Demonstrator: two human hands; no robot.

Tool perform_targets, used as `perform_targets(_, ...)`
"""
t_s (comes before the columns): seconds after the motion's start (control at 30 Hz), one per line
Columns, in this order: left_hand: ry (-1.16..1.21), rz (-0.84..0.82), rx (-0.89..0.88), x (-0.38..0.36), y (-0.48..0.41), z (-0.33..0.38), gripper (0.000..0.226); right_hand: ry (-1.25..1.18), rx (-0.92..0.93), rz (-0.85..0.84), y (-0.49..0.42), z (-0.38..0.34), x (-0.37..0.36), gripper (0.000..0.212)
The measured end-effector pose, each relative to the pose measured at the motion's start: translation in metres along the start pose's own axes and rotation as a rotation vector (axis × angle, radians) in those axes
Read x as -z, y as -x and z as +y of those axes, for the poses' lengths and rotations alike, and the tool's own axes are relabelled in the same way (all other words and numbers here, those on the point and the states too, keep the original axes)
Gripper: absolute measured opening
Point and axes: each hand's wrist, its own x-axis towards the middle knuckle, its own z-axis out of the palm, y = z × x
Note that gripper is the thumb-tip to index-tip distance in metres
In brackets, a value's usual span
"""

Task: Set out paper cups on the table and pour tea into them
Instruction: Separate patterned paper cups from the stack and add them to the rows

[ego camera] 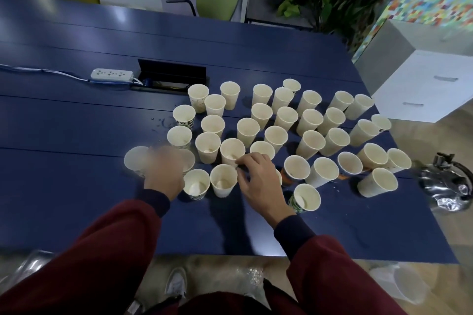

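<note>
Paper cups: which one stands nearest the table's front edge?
The green-printed paper cup just right of the right hand, standing alone ahead of every other cup.

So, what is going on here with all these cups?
A person in dark red sleeves stands at the blue table, where many paper cups stand upright in a loose cluster. The left hand, blurred, is over the cups at the near left. The right hand reaches among the near middle cups, fingers curled; whether it grips one is unclear. A metal kettle sits untouched at the right.
</note>
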Motion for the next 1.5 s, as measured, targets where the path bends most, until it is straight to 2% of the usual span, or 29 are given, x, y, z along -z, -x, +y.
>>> perform_targets(0.17, 0.269, 0.343, 0.053, 0.044, -0.014, 0.054, 0.034, -0.013, 0.019, 0.024, 0.007, 0.032, 0.027, 0.018)
perform_targets(0.33, 0.455, 0.456, -0.089, 0.079, -0.028, 0.135, 0.027, 0.019, 0.028, 0.058, 0.022, 0.071, 0.062, 0.016)
perform_targets(0.53, 0.546, 0.388, -0.334, 0.095, -0.042, 0.23, 0.015, 0.062, -0.047, 0.143, 0.043, 0.127, 0.111, 0.016)
perform_targets(0.7, 0.682, 0.343, -0.495, 0.119, -0.071, 0.307, 0.023, 0.107, -0.171, 0.258, 0.047, 0.178, 0.154, 0.019)
perform_targets(0.97, 0.928, 0.251, -0.686, 0.171, -0.099, 0.432, 0.018, 0.216, -0.397, 0.473, 0.07, 0.235, 0.232, 0.018)
perform_targets(1.07, 0.92, 0.18, -0.748, 0.186, -0.106, 0.478, 0.015, 0.263, -0.452, 0.566, 0.081, 0.266, 0.264, 0.02)
perform_targets(1.2, 0.753, 0.062, -0.804, 0.194, -0.117, 0.535, 0.015, 0.287, -0.535, 0.657, 0.092, 0.315, 0.297, 0.015)
perform_targets(1.27, 0.739, 0.024, -0.814, 0.198, -0.122, 0.562, 0.015, 0.289, -0.593, 0.66, 0.096, 0.339, 0.311, 0.015)
perform_targets(1.37, 0.704, -0.023, -0.804, 0.199, -0.131, 0.614, 0.015, 0.251, -0.664, 0.578, 0.098, 0.39, 0.331, 0.018)
perform_targets(1.5, 0.684, -0.144, -0.691, 0.188, -0.141, 0.687, 0.017, 0.228, -0.616, 0.455, 0.102, 0.468, 0.354, 0.017)
